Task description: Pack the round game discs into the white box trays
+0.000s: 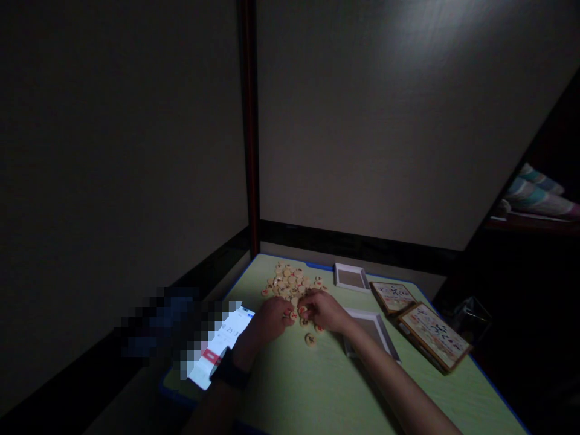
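Observation:
Many round wooden xiangqi pieces [287, 281] with red or dark characters lie in a loose heap on the green table. At the near side of the heap, my left hand [270, 320] has its fingers closed on a xiangqi piece [293, 315] with a red mark. Just to its right, my right hand [325, 309] pinches another xiangqi piece [302, 310], partly hidden by the fingers. Several loose pieces lie below the right hand, one of them a dark-marked piece [310, 339] nearest me. A dark watch [231, 370] is on my left wrist.
A phone [222, 344] with a lit timer screen lies at the table's left. On the right are a small open box tray [351, 266], a larger open tray [376, 319] partly behind my right forearm, and two printed boxes [393, 296] [435, 335]. Walls border the green table [294, 386].

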{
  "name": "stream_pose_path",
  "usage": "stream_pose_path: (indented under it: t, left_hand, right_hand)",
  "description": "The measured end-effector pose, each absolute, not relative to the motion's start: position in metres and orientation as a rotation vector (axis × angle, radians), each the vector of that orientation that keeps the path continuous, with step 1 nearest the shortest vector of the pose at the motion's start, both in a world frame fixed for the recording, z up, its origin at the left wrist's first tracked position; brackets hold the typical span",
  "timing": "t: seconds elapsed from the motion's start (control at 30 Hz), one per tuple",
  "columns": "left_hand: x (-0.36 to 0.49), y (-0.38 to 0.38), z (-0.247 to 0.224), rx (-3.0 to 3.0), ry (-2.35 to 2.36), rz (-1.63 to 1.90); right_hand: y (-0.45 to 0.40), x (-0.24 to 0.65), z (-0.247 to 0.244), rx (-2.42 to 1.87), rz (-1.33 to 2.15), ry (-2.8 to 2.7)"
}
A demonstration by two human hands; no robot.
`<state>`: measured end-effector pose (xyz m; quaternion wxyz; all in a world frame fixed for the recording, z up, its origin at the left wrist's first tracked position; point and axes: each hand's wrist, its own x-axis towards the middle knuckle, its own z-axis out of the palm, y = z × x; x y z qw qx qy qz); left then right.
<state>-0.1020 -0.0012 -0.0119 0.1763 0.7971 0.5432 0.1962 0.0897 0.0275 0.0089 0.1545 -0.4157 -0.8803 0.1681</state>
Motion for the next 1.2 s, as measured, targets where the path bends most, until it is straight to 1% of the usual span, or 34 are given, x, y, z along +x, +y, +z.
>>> stream_pose_path:
  t: [0.07,0.23,0.33,0.83,0.97,1.07,1.2]
  left_hand:
    - [-0.103,0.001,-0.013,2.237,1.57,0.569]
    - [-0.107,0.004,-0.014,2.317,1.637,0.765]
    - [-0.107,0.003,-0.014,2.307,1.732,0.783]
    - [-0.098,-0.004,-0.008,2.318,1.771,0.478]
    - [-0.098,-0.006,-0.005,2.311,1.782,0.459]
    - [-0.098,-0.005,-0.005,2.296,1.77,0.453]
    - [-0.101,0.001,-0.011,2.257,1.77,0.643]
  right_hand:
    - [0.028,0.09,0.009,-1.182,0.502,-2.522]
    - [0.029,0.091,0.008,-1.209,0.533,-2.507]
    - [0.029,0.092,0.009,-1.219,0.556,-2.511]
    - [0.032,0.1,0.014,-1.123,0.604,-2.631]
    - [0.027,0.094,0.023,-1.149,0.533,-2.616]
    - [0.023,0.084,0.031,-1.207,0.356,-2.589]
    - [0.02,0.065,0.037,-1.322,0.074,-2.678]
